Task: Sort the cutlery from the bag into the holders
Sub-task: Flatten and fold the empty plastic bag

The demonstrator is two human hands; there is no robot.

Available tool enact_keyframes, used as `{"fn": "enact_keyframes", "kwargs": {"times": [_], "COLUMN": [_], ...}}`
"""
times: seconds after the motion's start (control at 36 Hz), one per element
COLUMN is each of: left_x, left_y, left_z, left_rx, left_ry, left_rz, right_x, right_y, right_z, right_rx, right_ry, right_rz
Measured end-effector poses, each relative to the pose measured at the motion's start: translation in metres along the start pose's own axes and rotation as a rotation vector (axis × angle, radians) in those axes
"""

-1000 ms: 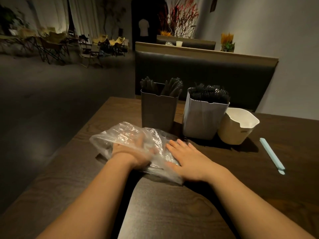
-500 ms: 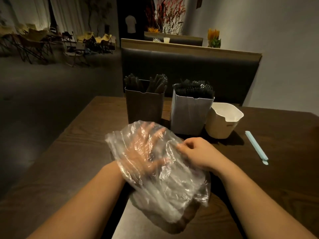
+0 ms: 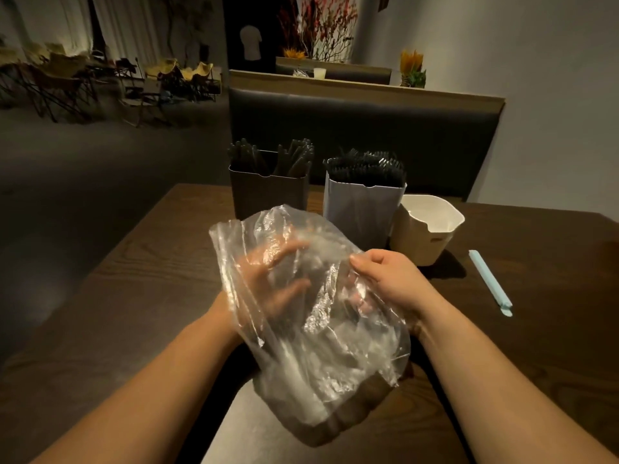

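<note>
A clear plastic bag [image 3: 321, 360] hangs above the dark wooden table [image 3: 144, 286], held up between both hands. My left hand [image 3: 271, 279] is inside the bag, its fingers spread and seen through the plastic. My right hand [image 3: 388, 283] grips the bag's right edge with curled fingers. Behind the bag stand a dark holder [image 3: 268, 195] full of black cutlery handles, a white holder [image 3: 361, 212] packed with black forks, and an empty cream holder [image 3: 425, 232]. I cannot tell whether any cutlery is in the bag.
A pale blue strip [image 3: 490, 283] lies on the table at the right. A dark padded bench back [image 3: 368, 135] stands behind the holders. The table's left edge drops to open floor, with chairs far off at the back left.
The bag went from lying flat under both hands to being lifted off the table. My left hand slid inside it and my right hand closed on its edge.
</note>
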State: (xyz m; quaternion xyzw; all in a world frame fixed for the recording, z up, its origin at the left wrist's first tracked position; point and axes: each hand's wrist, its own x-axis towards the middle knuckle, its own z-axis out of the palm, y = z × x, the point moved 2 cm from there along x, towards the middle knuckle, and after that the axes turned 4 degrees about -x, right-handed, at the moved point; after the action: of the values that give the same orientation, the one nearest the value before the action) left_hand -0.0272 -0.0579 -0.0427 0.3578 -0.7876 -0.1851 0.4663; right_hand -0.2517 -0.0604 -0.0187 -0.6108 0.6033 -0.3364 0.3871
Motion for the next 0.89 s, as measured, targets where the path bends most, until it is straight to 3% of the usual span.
{"fn": "enact_keyframes", "kwargs": {"times": [0.17,0.31,0.36,0.44,0.53,0.58,0.72,0.89], "left_x": [0.002,0.009,0.009,0.009,0.01,0.009,0.008,0.004], "left_y": [0.002,-0.004,-0.005,0.007,0.015,0.011,0.014,0.008], "left_z": [-0.022,-0.034,-0.039,-0.038,-0.028,-0.023,-0.02,-0.017], "left_rx": [-0.151,-0.981,-1.217,-1.17,-0.94,-0.895,-1.261,-1.228], "left_ry": [0.295,0.512,0.476,0.256,0.097,0.098,0.086,0.1], "left_rz": [-0.336,-0.675,-0.728,-0.757,-0.75,-0.758,-0.851,-0.898], "right_x": [-0.003,-0.005,-0.007,-0.008,-0.007,-0.007,-0.012,-0.012], "right_y": [0.004,0.001,0.0,0.001,0.001,0.001,-0.005,-0.005], "right_z": [0.017,0.016,0.012,0.01,0.008,0.009,0.01,0.01], "right_rx": [0.03,0.174,0.226,0.406,0.517,0.632,0.967,0.948], "right_ry": [-0.011,0.087,0.094,0.024,-0.016,-0.138,-0.378,-0.381], "right_rz": [0.013,-0.033,-0.063,-0.061,-0.089,-0.087,-0.097,-0.107]}}
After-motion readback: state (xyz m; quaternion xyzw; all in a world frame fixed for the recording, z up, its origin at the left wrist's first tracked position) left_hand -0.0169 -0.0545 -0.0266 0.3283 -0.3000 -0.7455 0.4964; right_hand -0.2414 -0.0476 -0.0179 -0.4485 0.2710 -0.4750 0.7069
